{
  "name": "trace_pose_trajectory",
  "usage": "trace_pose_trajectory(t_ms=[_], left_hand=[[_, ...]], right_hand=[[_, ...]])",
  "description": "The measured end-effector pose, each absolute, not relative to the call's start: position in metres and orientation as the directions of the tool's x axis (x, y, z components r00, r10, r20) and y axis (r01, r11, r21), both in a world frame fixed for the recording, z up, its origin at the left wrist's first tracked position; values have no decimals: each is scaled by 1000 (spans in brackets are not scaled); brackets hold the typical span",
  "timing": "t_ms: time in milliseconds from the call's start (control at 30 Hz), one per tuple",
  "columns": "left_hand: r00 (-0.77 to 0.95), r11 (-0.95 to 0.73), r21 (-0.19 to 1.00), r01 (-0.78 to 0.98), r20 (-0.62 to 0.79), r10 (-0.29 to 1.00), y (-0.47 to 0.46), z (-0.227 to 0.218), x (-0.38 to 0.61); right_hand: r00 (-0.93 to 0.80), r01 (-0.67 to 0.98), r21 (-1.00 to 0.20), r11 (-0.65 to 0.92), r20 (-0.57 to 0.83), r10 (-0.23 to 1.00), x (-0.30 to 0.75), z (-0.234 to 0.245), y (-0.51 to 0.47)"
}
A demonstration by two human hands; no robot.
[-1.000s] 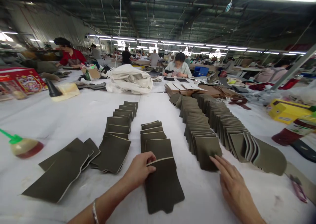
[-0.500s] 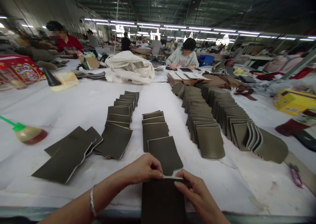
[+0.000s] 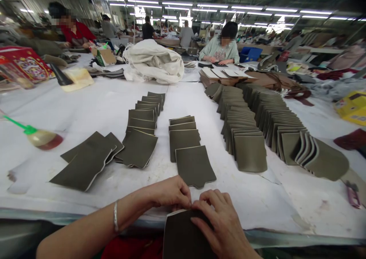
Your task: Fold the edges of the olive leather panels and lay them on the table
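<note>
I log: left hand (image 3: 171, 193), right hand (image 3: 220, 221), both grips pinched on dark piece (image 3: 178, 238) at near counter (image 3: 85, 106) edge. Short middle row (image 3: 185, 144) laid; long right rows (image 3: 248, 125) apart from hands, likely pending.

Left hand (image 3: 168, 192) and right hand (image 3: 221, 223) are meeting fingertip to fingertip, both gripping the upper edge of a dark cut piece (image 3: 178, 238). Just beyond the knuckles, a row of overlapped dark pieces (image 3: 195, 167) is lying. Olive stacks (image 3: 249, 141) are standing beyond and right of the right hand.
</note>
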State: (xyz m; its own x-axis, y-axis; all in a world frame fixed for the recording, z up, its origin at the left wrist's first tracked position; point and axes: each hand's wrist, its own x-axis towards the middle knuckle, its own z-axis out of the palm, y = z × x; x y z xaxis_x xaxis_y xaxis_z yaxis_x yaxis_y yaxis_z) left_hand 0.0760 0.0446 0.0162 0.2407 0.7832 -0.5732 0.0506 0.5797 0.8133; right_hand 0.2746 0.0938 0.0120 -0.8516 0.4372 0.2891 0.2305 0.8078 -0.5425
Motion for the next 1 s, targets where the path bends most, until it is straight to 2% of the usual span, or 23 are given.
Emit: trace_pose_trajectory(t_ms=[167,333,533,733,867,933,1000], left_hand=[[191,586,810,-22,-572,798,44,12,78],[170,552,834,5,-545,821,42,11,82],[187,486,849,205,-522,832,39,13,85],[231,423,869,257,-480,846,41,17,81],[211,334,839,430,-453,866,43,25,85],[187,248,804,541,-403,896,47,31,83],[158,188,769,611,-350,923,54,39,76]], right_hand=[[-819,182,-472,862,413,399,270,11,89],[-819,197,-492,848,393,418,269,9,89],[-871,176,-535,826,306,384,269,7,87],[-895,206,-617,759,196,402,269,12,96],[-910,245,-613,751,121,396,267,15,96],[-918,233,-593,771,128,376,267,20,92],[-921,151,-548,823,223,318,269,31,88]])
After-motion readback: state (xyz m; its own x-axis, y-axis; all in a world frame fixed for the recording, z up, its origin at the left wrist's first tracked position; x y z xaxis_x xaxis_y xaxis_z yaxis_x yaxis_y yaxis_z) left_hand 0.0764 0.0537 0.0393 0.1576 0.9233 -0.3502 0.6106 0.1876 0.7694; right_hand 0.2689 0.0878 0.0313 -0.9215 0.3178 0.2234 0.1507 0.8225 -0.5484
